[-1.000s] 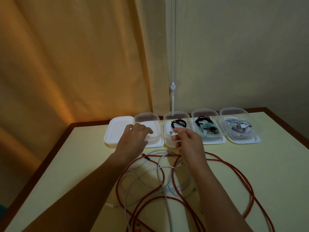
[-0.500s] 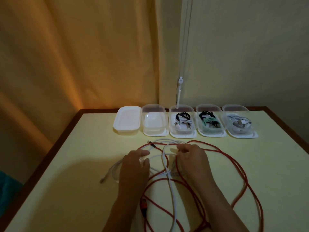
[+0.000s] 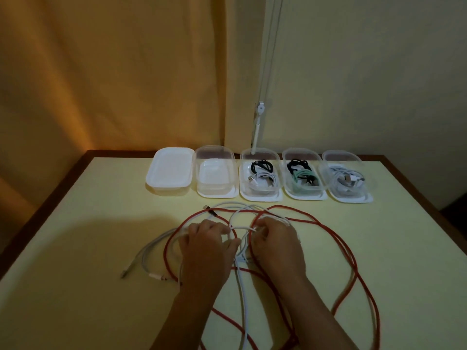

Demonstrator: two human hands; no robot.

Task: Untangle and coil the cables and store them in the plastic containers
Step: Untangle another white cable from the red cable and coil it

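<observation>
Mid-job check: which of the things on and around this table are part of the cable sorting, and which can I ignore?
Part of the job:
- red cable and white cables, tangled
- left hand, right hand, both in the tangle
- empty container
- three filled containers
- white lid, beside the row

Ignore:
- curtain
- blind cord
- wall

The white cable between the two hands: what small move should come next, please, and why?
Probably lift the white cable up and out of the red cable loops. Both hands, left and right, already hold white strands, the red loops cross them, and one clear container has no cable inside.
</observation>
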